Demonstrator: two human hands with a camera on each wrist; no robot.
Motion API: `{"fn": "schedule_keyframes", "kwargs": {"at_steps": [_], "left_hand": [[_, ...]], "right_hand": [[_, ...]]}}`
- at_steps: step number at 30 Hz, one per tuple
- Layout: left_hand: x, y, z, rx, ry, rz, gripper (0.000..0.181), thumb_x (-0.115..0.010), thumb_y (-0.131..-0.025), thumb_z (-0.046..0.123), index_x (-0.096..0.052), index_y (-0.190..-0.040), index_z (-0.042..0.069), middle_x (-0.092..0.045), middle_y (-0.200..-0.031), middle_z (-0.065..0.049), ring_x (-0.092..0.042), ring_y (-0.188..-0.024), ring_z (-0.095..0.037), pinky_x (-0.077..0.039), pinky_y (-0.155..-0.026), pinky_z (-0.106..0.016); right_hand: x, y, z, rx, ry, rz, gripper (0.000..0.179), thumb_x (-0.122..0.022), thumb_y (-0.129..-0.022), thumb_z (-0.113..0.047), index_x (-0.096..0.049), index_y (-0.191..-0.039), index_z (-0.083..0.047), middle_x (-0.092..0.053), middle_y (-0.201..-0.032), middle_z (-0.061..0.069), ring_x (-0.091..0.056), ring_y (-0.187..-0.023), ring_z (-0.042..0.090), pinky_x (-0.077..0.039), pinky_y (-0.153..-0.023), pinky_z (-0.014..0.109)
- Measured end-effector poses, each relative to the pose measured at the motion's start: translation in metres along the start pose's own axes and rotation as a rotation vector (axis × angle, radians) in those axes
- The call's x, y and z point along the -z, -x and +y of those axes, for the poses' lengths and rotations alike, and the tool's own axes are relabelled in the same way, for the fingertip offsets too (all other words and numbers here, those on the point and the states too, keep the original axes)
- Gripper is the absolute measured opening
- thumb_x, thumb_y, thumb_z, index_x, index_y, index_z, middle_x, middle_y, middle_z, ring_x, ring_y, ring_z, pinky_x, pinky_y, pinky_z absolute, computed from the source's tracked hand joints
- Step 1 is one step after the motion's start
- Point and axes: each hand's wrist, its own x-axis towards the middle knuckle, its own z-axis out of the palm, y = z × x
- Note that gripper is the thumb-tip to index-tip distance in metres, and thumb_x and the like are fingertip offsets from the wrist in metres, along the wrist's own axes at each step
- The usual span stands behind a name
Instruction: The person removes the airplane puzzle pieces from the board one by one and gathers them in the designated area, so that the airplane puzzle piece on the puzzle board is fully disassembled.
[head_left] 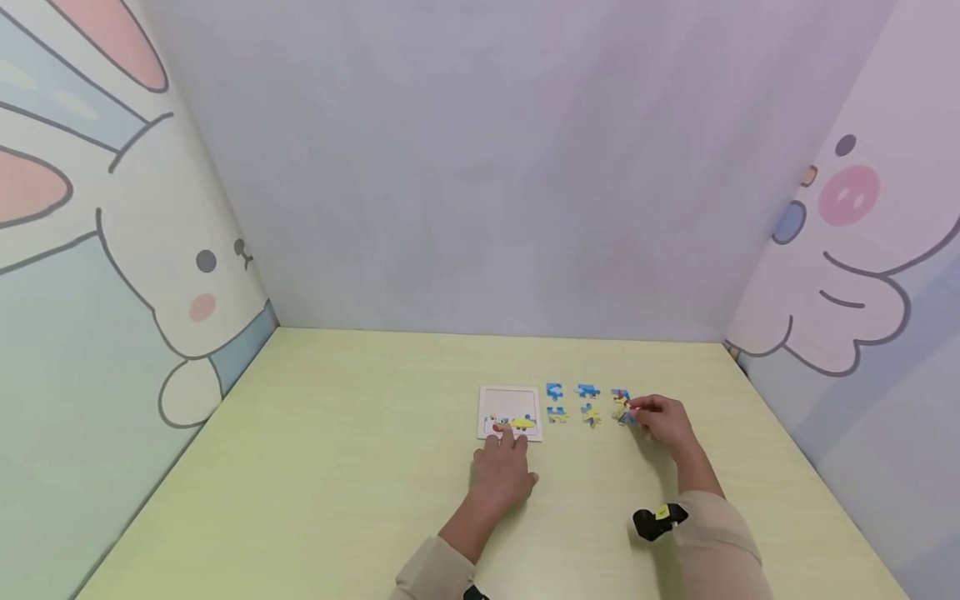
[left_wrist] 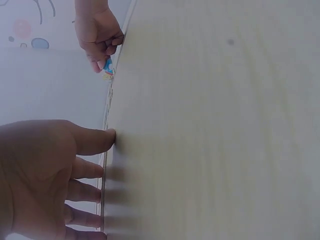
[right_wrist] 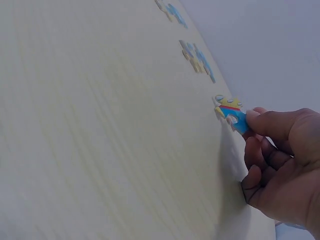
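A square puzzle board with a white frame lies on the table, and a few joined pieces fill its bottom strip. My left hand rests at the board's near edge, its fingertips extended onto the frame. To the right, my right hand pinches a puzzle piece between thumb and fingers, blue with yellow and a red stripe, at the right end of the loose pieces. In the left wrist view the left hand has its fingers spread along the board's edge.
Several loose blue and yellow puzzle pieces lie in two rows right of the board. The pale wooden table meets a grey back wall. Side panels carry a rabbit drawing and a pig drawing.
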Motion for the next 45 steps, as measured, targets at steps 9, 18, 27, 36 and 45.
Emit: {"fn": "schedule_keyframes", "kwargs": {"at_steps": [9,18,27,36,45], "left_hand": [[0.001,0.000,0.000,-0.002,0.010,-0.007,0.061,-0.063,-0.083,0.047,-0.051,-0.132,0.012,-0.043,-0.136,-0.011,-0.045,-0.110,-0.029,-0.043,-0.080,-0.044],[0.001,0.001,-0.001,-0.006,-0.005,-0.003,0.061,-0.063,-0.083,0.048,-0.052,-0.132,0.012,-0.044,-0.136,-0.010,-0.045,-0.109,-0.029,-0.043,-0.080,-0.044],[0.002,-0.001,-0.002,0.000,-0.035,-0.002,0.061,-0.064,-0.082,0.049,-0.054,-0.130,0.013,-0.047,-0.133,-0.008,-0.046,-0.106,-0.027,-0.044,-0.077,-0.043],[-0.006,0.000,0.000,-0.014,-0.085,-0.016,0.063,-0.060,-0.084,0.052,-0.051,-0.133,0.015,-0.045,-0.135,-0.007,-0.046,-0.105,-0.027,-0.044,-0.075,-0.042],[-0.005,-0.002,-0.001,-0.021,-0.102,-0.024,0.062,-0.059,-0.084,0.052,-0.051,-0.134,0.015,-0.046,-0.134,-0.005,-0.046,-0.104,-0.027,-0.045,-0.073,-0.041]], "right_hand": [[-0.004,-0.005,0.003,0.008,0.070,0.016,0.021,-0.059,-0.089,-0.005,-0.062,-0.102,0.011,-0.062,-0.084,0.010,-0.052,-0.068,0.016,-0.045,-0.057,0.027],[-0.001,-0.002,0.005,-0.046,0.052,0.033,0.025,-0.059,-0.090,-0.008,-0.062,-0.107,0.010,-0.063,-0.084,0.006,-0.052,-0.070,0.015,-0.044,-0.059,0.029],[0.004,0.001,0.007,-0.052,0.038,0.035,0.032,-0.059,-0.091,-0.012,-0.059,-0.115,0.009,-0.063,-0.090,0.008,-0.054,-0.075,0.018,-0.043,-0.063,0.028],[0.007,0.014,0.005,-0.063,0.034,0.023,0.034,-0.054,-0.092,-0.009,-0.055,-0.120,0.010,-0.061,-0.085,0.009,-0.053,-0.071,0.016,-0.044,-0.058,0.027],[-0.006,0.019,-0.012,0.110,-0.025,-0.028,0.036,-0.060,-0.091,-0.013,-0.055,-0.116,0.012,-0.062,-0.098,0.017,-0.060,-0.082,0.022,-0.049,-0.072,0.033]]}}
